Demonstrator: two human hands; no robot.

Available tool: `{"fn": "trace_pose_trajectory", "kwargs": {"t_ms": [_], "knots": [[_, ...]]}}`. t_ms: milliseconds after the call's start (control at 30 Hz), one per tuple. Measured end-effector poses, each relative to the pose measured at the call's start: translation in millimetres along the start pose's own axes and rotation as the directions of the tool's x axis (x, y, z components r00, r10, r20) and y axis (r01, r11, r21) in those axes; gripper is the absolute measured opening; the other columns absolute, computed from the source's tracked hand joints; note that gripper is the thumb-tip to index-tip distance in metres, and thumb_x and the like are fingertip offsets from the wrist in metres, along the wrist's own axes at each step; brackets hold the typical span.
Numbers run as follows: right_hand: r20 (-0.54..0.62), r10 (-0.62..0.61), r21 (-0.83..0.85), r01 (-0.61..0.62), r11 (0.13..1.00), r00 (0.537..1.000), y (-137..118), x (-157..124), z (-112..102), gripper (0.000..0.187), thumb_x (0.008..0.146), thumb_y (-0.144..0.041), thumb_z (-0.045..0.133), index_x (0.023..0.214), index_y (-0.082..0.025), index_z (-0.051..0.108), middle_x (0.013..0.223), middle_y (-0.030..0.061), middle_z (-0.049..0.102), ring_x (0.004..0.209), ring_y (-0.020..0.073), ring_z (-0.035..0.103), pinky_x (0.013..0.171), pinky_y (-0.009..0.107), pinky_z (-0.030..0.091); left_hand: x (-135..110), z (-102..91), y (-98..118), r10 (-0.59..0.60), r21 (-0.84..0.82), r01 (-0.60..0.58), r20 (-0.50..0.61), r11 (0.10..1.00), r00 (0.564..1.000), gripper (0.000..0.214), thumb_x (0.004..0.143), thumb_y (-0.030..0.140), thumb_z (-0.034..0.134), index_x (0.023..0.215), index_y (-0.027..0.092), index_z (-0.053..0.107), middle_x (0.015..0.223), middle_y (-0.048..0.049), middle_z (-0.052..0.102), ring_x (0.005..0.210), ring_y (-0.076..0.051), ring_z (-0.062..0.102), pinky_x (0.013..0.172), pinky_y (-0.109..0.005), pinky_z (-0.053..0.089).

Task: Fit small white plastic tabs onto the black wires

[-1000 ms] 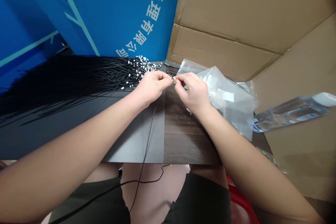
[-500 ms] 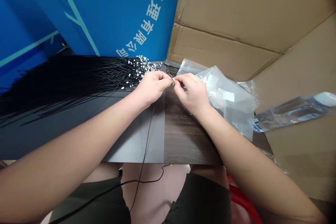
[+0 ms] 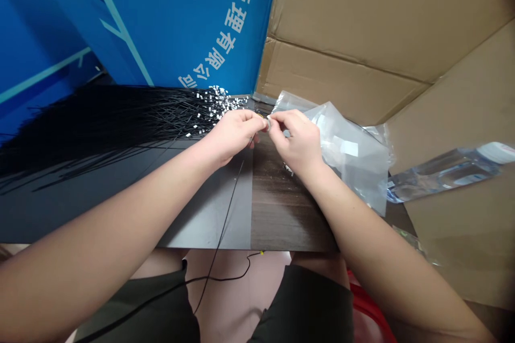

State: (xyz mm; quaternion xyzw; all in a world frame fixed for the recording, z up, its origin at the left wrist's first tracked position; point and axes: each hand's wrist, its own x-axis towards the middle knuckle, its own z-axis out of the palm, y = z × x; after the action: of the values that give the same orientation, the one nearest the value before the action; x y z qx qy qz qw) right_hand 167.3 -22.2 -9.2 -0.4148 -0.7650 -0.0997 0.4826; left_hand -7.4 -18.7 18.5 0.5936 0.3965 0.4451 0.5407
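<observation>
Left hand, right hand, both forearms bare — dark olive-grey shorts.

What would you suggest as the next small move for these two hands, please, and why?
Perhaps the right hand should ease its pinch slightly so the small piece can be checked: its fingertips nearly meet those of the left hand there, and together they largely hide it.

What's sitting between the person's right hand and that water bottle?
In the head view, translucent plastic bags lie between the right hand and the water bottle; a white patch shows on one.
</observation>
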Motion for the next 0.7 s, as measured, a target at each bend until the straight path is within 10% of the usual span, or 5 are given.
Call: {"fn": "trace_pose_trajectory", "kwargs": {"t_ms": [167,300,367,467,700], "knots": [[-0.046,0.118,0.156,-0.109,0.982,0.992,0.4,6.2,-5.9,0.014,0.1,-0.029,0.063,0.096,-0.021,0.074,0.093,0.0065,0.078,0.082,0.0192,0.071,0.08,0.037,0.059,-13.0,-18.0,16.9,-0.272,-0.012,0.282,0.239,0.959,0.932,0.016,0.087,0.033,0.073,0.082,0.019,0.067,0.08,-0.0064,0.067,0.052,-0.011,0.049,0.051,-0.028,0.035],[-0.026,0.256,0.282,-0.238,0.929,0.966,-0.3,15.5,-19.8,0.032,0.108,-0.045,0.053,0.117,-0.021,0.072,0.102,0.009,0.076,0.085,0.0197,0.074,0.077,0.037,0.062,-22.0,-60.7,56.9,-0.159,0.331,0.138,0.035,0.933,0.987,0.03,0.09,0.048,0.075,0.089,0.019,0.073,0.066,-0.0024,0.057,0.051,-0.008,0.037,0.056,-0.029,0.035],[-0.069,0.278,0.265,-0.251,0.931,0.958,-0.3,20.5,-30.9,0.037,0.11,-0.048,0.046,0.12,-0.023,0.072,0.099,0.009,0.075,0.084,0.0206,0.074,0.075,0.039,0.063,-19.4,-86.6,88.7,-0.004,0.668,0.088,-0.126,0.739,0.992,0.031,0.095,0.044,0.069,0.096,0.014,0.076,0.069,-0.0028,0.062,0.059,-0.008,0.047,0.067,-0.03,0.042],[-0.137,0.246,0.207,-0.215,0.955,0.96,1.2,30.2,-48.6,0.037,0.11,-0.048,0.045,0.118,-0.024,0.072,0.098,0.0091,0.075,0.086,0.0221,0.074,0.073,0.039,0.063,0.5,-123.2,127.5,0.176,0.977,0.154,-0.18,0.148,0.968,0.031,0.099,0.035,0.061,0.105,0.012,0.081,0.078,0.0026,0.066,0.077,-0.01,0.057,0.097,-0.044,0.047],[0.312,0.295,-0.099,-0.278,0.956,0.903,34.3,94.3,-27.4,0.011,0.091,-0.024,0.073,0.081,-0.018,0.076,0.08,0.0091,0.075,0.075,0.0242,0.07,0.074,0.043,0.06,50.2,-146.3,72.8,0.107,0.991,0.051,-0.038,-0.127,0.994,0.044,0.098,0.03,0.065,0.139,0.016,0.069,0.137,-0.0098,0.065,0.132,-0.032,0.045,0.121,-0.062,0.021]]}}
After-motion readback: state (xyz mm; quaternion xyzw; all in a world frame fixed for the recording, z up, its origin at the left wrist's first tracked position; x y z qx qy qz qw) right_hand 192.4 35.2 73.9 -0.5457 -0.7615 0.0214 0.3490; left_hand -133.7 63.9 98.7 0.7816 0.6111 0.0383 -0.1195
